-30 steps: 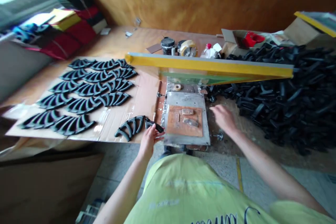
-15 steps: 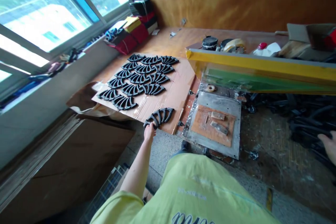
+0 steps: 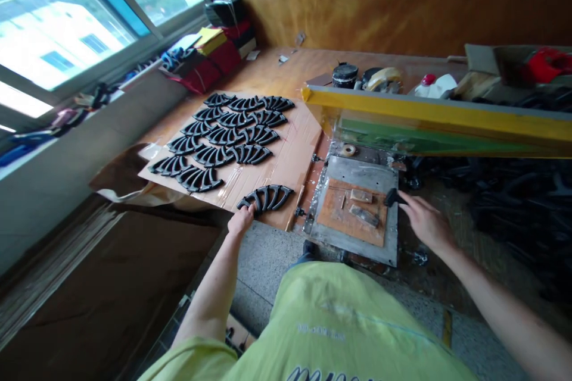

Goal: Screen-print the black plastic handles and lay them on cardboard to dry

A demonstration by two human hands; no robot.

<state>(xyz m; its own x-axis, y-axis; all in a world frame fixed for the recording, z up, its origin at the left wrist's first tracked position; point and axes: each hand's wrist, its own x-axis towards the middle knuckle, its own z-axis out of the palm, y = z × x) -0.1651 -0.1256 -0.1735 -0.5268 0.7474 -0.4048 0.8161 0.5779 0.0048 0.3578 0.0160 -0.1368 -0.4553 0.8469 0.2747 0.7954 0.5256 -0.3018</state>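
Observation:
My left hand (image 3: 241,219) is closed at the near left end of a short fan-shaped row of black curved plastic parts (image 3: 268,199), its fingers pinching the end part. The row lies on the cardboard sheet (image 3: 245,181) near its front edge. My right hand (image 3: 424,221) reaches in from the right, closed on a black plastic part (image 3: 392,197) held over the right edge of the metal plate (image 3: 391,244). Farther back on the cardboard, several fans of similar black parts (image 3: 214,155) lie in overlapping rows.
On the plate is a brown board (image 3: 328,220) with small worn blocks (image 3: 364,215). A tape roll (image 3: 347,150) lies behind it. A yellow-edged screen frame (image 3: 424,104) stands raised across the bench. Black parts (image 3: 513,208) are heaped at right. Red boxes (image 3: 205,68) stand by the window.
My right hand has come left from the heap of black parts, bringing one part to the plate. My left hand stays at the end of the front row. The view has shifted slightly right.

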